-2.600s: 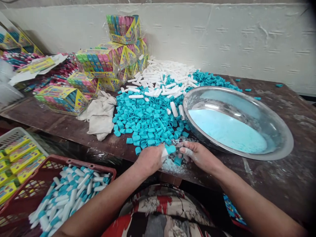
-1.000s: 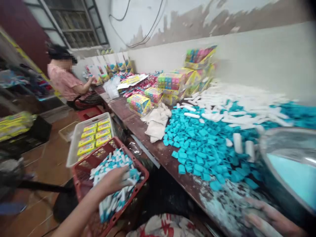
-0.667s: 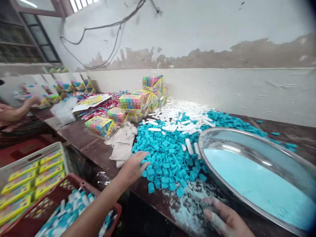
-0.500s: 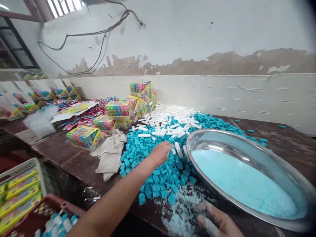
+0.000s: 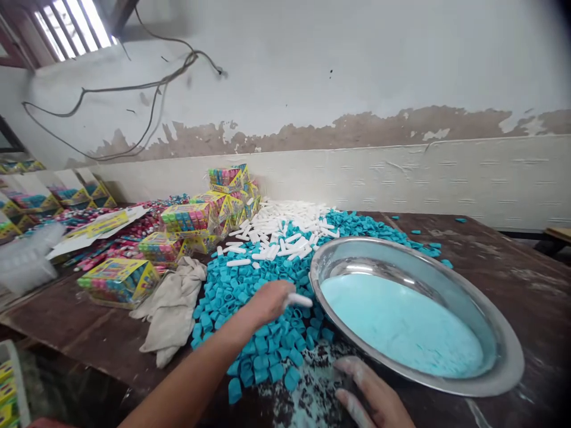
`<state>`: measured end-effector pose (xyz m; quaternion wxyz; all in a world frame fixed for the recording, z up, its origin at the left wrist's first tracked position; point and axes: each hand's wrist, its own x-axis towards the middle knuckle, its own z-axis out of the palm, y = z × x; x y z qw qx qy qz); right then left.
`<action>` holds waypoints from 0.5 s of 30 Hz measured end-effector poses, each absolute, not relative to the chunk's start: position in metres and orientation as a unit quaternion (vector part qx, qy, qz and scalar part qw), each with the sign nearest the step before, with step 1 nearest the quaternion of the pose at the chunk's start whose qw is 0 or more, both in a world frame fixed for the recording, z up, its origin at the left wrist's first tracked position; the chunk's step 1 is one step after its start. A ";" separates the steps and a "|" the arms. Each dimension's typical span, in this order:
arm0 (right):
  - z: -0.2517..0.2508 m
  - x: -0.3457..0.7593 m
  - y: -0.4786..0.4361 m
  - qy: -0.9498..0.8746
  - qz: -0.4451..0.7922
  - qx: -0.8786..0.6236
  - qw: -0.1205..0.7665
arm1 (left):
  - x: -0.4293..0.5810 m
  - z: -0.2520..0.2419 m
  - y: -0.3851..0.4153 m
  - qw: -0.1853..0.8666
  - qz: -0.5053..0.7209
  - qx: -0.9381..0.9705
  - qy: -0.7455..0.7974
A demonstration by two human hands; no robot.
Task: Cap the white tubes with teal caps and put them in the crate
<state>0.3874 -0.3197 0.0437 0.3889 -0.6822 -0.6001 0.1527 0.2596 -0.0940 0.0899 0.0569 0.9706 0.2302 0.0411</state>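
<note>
My left hand is closed on a white plastic tube, whose rounded end sticks out to the right. It hovers over a heap of blue plastic caps. Behind the caps lies a pile of similar white tubes. My right hand, dusted with pale powder, rests low near the table's front edge. Its thumb and fingers are apart with nothing visible between them. Just beyond it stands a wide metal basin containing light-blue powder.
A crumpled cloth lies left of the caps. Wrapped boxes of colourful sticks are stacked behind it. Pink and blue pieces, a white card and clear plastic trays fill the far left. Spilled powder covers the table near my right hand.
The view has turned to the right. My left hand has drawn back from the loose white tubes by the basin and now has one pointing rightward. My right hand keeps its spread shape.
</note>
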 end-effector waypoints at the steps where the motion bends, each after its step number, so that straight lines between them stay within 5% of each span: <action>1: 0.045 0.386 -0.316 -0.643 0.104 -0.664 0.369 | 0.249 0.092 -0.109 0.066 0.037 0.973 0.220; 8: 0.018 0.367 -0.305 -0.742 -0.071 -0.592 0.306 | 0.211 0.084 -0.186 0.251 0.096 0.945 0.187; 15: 0.095 0.432 -0.327 -0.579 0.042 -0.775 0.250 | 0.163 0.013 -0.177 0.072 0.344 0.889 0.295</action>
